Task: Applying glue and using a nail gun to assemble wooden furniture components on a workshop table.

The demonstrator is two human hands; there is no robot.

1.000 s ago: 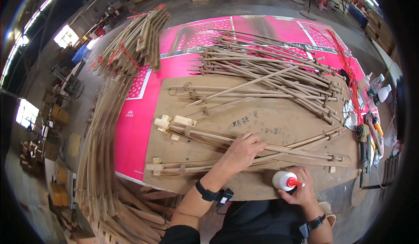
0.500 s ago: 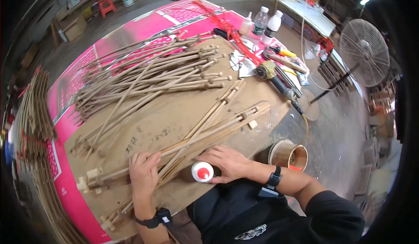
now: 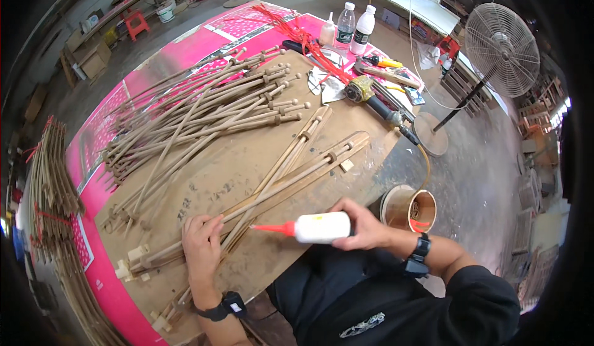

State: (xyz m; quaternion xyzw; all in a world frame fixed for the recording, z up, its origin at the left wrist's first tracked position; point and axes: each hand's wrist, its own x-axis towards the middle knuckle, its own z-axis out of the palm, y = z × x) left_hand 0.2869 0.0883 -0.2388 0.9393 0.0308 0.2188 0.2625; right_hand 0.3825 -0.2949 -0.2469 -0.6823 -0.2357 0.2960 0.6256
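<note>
My left hand [image 3: 202, 244] is closed around the near part of a thin wooden rod [image 3: 284, 191], which lies along a long wooden board [image 3: 354, 145]. Towards its far end the rod carries a ring and a small knob. In my right hand [image 3: 366, 225] is a white glue bottle [image 3: 323, 228], tipped on its side above the table's near edge. Its red nozzle points left, towards my left hand, and stays apart from the rod. A second board [image 3: 317, 123] with a similar rod crosses under the first. Small wooden blocks [image 3: 137, 253] sit at the left end.
A heap of knobbed rods [image 3: 204, 108] covers the table's far left. Bundled rods [image 3: 52, 185] stand beyond the left edge. An angle grinder [image 3: 377, 106], bottles [image 3: 345, 24] and red ties [image 3: 315, 46] lie far right. A bucket [image 3: 405, 207] and a standing fan [image 3: 501, 49] are at the right.
The glue bottle has gone from upright by my body to lying sideways in the air, nozzle leftwards. My right hand has lifted it and turned. My left hand stays on the rod.
</note>
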